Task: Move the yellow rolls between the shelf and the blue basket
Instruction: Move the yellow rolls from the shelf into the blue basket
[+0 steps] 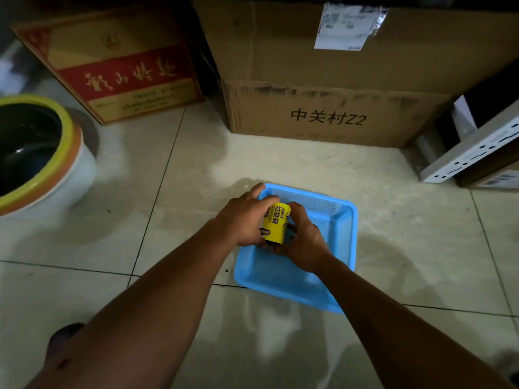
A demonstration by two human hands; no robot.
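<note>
1. Over the basket [341,220], both hands meet on one yellow roll [275,223]. The left hand [244,217] wraps its left side, thumb across the top; the right hand [303,240] closes on its right side and lower end.

2. Both grips are closed on the roll, fingers curled round it. It stands nearly upright, top tipped slightly right, label facing up towards the camera.

3. Whether the roll's bottom touches the basket floor I cannot tell; the hands hide its lower end. A second roll behind the right hand cannot be ruled out either.

4. Two hands on so small a thing suggest, to my judgement, a handover or a careful setting-down or lifting, not a plain carry. The thumb on top would steady it against tipping.

5. Below and to the right of the grip, the basket's mesh floor shows bare. So either this is a first roll going in or a last one coming out; I cannot say which.

6. Beyond the grip stands a plain box [337,119], well apart. To the far left sits a pot [70,130]; to the far right a perforated white rail [477,153], possibly part of the shelf.

7. The basket lies on floor tiles [174,192], directly under the hands, so a release here would likely land inside it.
</note>
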